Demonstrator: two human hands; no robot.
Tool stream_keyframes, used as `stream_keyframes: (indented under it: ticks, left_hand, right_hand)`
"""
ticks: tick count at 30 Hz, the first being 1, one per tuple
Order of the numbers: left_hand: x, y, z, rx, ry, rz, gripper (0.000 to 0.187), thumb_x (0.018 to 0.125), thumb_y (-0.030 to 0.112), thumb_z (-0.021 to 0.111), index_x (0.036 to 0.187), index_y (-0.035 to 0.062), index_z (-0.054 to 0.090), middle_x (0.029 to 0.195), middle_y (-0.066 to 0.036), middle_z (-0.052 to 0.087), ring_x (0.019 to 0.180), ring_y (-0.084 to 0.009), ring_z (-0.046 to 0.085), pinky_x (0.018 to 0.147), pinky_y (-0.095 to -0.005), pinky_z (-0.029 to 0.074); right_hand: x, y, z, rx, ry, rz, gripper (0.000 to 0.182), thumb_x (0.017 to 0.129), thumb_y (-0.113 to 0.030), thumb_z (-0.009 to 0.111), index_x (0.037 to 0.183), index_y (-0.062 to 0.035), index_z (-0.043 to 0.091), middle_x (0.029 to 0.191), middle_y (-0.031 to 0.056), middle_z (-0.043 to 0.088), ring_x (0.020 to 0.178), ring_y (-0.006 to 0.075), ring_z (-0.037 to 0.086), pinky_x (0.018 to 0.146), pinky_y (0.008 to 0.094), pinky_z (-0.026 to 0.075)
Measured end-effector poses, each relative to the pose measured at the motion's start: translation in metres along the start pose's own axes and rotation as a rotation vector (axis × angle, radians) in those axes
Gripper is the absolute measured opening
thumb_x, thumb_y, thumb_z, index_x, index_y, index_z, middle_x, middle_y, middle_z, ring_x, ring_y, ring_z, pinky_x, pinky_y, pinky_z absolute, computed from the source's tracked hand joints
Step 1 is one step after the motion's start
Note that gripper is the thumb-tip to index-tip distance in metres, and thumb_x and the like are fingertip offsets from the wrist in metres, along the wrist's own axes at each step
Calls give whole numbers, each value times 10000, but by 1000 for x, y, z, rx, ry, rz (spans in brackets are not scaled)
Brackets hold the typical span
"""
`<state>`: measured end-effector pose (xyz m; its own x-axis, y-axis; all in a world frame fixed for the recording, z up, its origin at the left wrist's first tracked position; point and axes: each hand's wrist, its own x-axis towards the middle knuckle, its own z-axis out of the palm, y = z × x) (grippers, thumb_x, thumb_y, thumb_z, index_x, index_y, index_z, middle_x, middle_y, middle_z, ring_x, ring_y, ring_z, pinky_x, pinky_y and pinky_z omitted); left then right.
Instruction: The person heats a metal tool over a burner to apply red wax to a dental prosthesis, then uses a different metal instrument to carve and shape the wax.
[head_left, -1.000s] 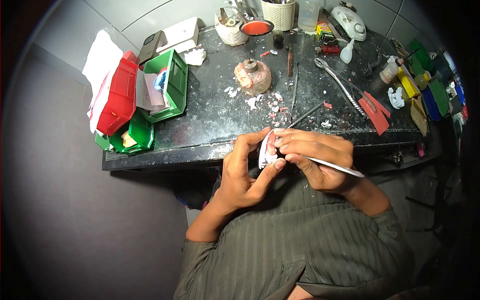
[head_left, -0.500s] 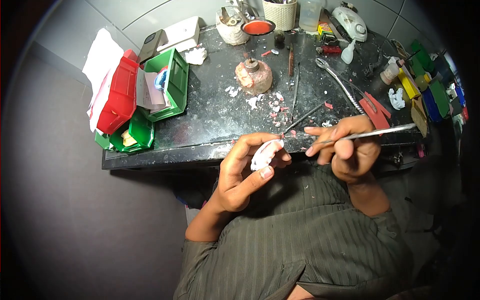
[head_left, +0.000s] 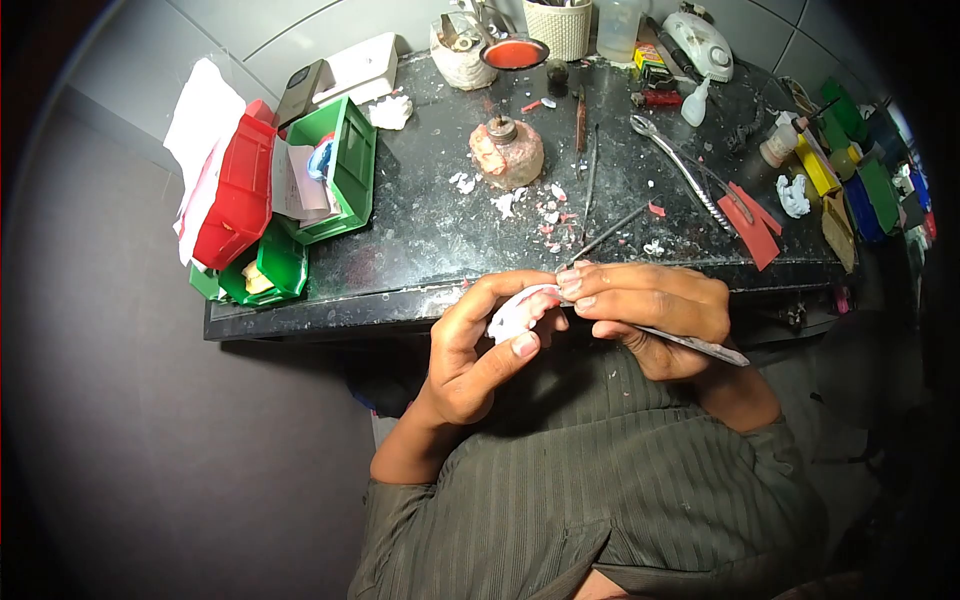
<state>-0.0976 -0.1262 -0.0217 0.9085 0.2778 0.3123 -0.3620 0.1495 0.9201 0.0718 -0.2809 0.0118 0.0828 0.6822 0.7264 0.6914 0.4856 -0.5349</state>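
A small white cast with pink wax on it (head_left: 520, 314) sits between the thumb and fingers of my left hand (head_left: 468, 355), just off the table's front edge. My right hand (head_left: 655, 315) is closed round a thin metal tool (head_left: 700, 346), whose flat end sticks out below the palm toward the lower right. The fingertips of my right hand touch the right end of the cast, and they hide the tool's other end.
On the black table (head_left: 410, 220) stands a wax-smeared burner (head_left: 507, 155) amid white and pink scraps. Green (head_left: 352, 170) and red bins (head_left: 237, 190) are at the left. Pink wax sheets (head_left: 752, 232), a twisted metal tool (head_left: 690, 180) and slim tools lie right of the burner.
My right hand has moved left onto the cast and turned, so the tool now points down to the right. My left hand and the cast have shifted slightly left.
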Motion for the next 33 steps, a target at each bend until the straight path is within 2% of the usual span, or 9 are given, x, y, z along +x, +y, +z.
stream_keyframes:
  ticks: [2, 4, 14, 16, 17, 23, 25, 33]
  left_hand:
    - [0, 1, 0, 7, -4, 5, 417, 952, 97, 594, 1312, -101, 525, 1215, -166, 608, 1027, -193, 633, 894, -317, 500]
    - [0, 2, 0, 31, 2, -18, 415, 951, 96, 596, 1310, -102, 527, 1218, -169, 611, 1032, -197, 635, 902, -320, 501]
    - [0, 2, 1, 65, -3, -2, 407, 950, 87, 599, 1304, -101, 532, 1210, -167, 617, 1028, -201, 642, 901, -321, 502]
    - [2, 4, 9, 117, 104, -31, 496, 885, 172, 633, 1268, -123, 523, 1050, -169, 647, 892, -174, 609, 814, -309, 501]
    - [1, 4, 9, 117, 103, -31, 496, 885, 172, 633, 1268, -123, 523, 1050, -169, 647, 892, -174, 609, 814, -309, 501]
    - [2, 4, 9, 137, 108, -10, 478, 893, 145, 623, 1273, -122, 512, 1111, -190, 629, 965, -211, 643, 876, -342, 524]
    - [0, -1, 2, 68, 9, -2, 428, 956, 79, 593, 1332, -99, 492, 1211, -176, 619, 1068, -210, 634, 929, -332, 507]
    - [1, -3, 2, 25, -4, 8, 425, 966, 84, 587, 1338, -92, 478, 1218, -176, 613, 1091, -208, 629, 938, -337, 515]
  right_hand:
    - [1, 0, 1, -3, 5, 3, 169, 920, -115, 701, 993, 37, 699, 1000, 203, 735, 977, 334, 734, 901, 449, 598]
    - [1, 2, 2, -45, 32, -34, 148, 876, -59, 734, 993, 28, 710, 964, 164, 739, 951, 297, 743, 822, 369, 613]
    - [-1, 0, 2, -52, 38, 1, 119, 890, -38, 715, 980, 39, 706, 955, 177, 736, 932, 307, 746, 817, 367, 614]
    - [-1, -1, 3, -60, 44, 3, 115, 893, -32, 710, 979, 44, 704, 952, 189, 734, 927, 310, 746, 810, 367, 615]
    - [-1, -1, 3, -60, 44, 3, 115, 893, -32, 710, 979, 44, 704, 952, 189, 734, 927, 310, 746, 810, 367, 615]
    - [-3, -3, 4, -89, 55, -5, 109, 901, -10, 691, 984, 61, 695, 948, 199, 729, 913, 312, 745, 801, 367, 615]
    - [-2, -5, 4, -103, 52, 13, 102, 905, -2, 681, 983, 63, 693, 946, 197, 726, 902, 310, 745, 795, 365, 615]
    - [-3, -5, 5, -87, 60, 22, 104, 919, 4, 662, 997, 69, 682, 950, 195, 716, 897, 306, 738, 796, 363, 609]
